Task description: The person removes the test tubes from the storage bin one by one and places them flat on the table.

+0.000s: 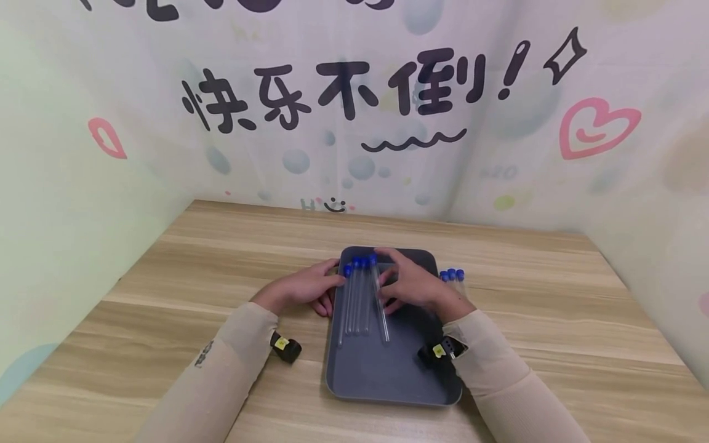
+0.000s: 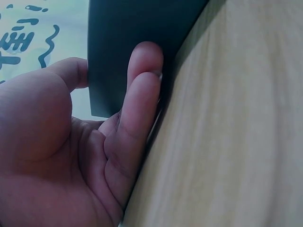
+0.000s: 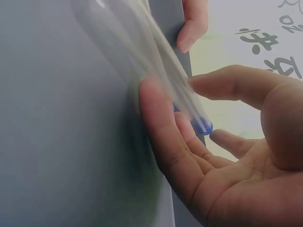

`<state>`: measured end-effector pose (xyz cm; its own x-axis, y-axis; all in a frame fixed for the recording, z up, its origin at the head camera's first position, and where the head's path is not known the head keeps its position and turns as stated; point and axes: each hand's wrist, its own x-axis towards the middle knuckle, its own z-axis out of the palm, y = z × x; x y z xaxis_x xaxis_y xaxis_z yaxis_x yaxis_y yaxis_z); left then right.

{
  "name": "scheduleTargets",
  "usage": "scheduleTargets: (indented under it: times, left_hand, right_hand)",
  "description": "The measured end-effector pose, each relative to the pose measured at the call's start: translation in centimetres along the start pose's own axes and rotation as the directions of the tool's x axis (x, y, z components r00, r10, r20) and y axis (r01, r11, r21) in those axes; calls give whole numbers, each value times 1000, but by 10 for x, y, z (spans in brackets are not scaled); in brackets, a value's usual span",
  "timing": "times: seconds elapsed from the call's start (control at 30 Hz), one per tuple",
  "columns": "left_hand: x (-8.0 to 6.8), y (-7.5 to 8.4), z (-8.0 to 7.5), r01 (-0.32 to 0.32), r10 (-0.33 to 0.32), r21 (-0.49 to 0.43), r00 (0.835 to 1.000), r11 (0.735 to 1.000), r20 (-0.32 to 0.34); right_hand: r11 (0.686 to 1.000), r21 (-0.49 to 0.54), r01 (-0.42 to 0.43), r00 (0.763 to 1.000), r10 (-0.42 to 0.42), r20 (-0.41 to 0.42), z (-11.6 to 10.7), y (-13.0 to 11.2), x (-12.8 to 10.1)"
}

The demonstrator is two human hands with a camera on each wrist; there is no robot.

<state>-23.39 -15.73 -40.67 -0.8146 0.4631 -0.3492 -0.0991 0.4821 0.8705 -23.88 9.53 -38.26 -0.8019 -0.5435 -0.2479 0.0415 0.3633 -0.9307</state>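
My right hand (image 1: 412, 284) pinches a clear test tube (image 1: 383, 317) with a blue cap, over the dark grey tray (image 1: 393, 384). In the right wrist view the thumb and fingers lie on either side of the tube (image 3: 165, 61); its blue end points toward the tray's far rim. Beside it, several more blue-capped test tubes (image 1: 357, 311) lie side by side along the tray's left part, caps at the far end. My left hand (image 1: 301, 288) grips the tray's left wall; the left wrist view has its thumb at the rim and fingers (image 2: 139, 101) against the outer side.
Right of the tray, partly hidden by the right forearm, several blue-capped test tubes (image 1: 453, 275) lie on the wooden table (image 1: 554, 332). A printed cloth backdrop (image 1: 343, 172) rises behind the table. Each wrist carries a small black camera (image 1: 286, 348).
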Motion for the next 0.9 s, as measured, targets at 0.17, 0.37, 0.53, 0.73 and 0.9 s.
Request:
scheduleTargets:
  times: [0.17,0.37,0.53,0.73,0.9]
  left_hand:
    - [0,-1,0,-2,2,0,1000,1000,0]
    - [0,-2,0,-7,7,4,1000,1000,-1]
    - [0,-1,0,-8,8,4,1000,1000,0]
    - [0,-1,0,-8,8,-1,1000,1000,0]
    - [0,-1,1,-6,6,-5,1000,1000,-8]
  right_hand:
    - [1000,8,7,1000,-7,-4,0,-2,-1]
    - [1000,19,2,1000,-2,-5,0,-4,-2]
    - [999,35,0,1000,0,-7,0,-5,-3]
    - [999,38,-1,1000,2,-20,0,-5,-3]
    - [1000,24,7,999,-6,-46,-1,-6,-3]
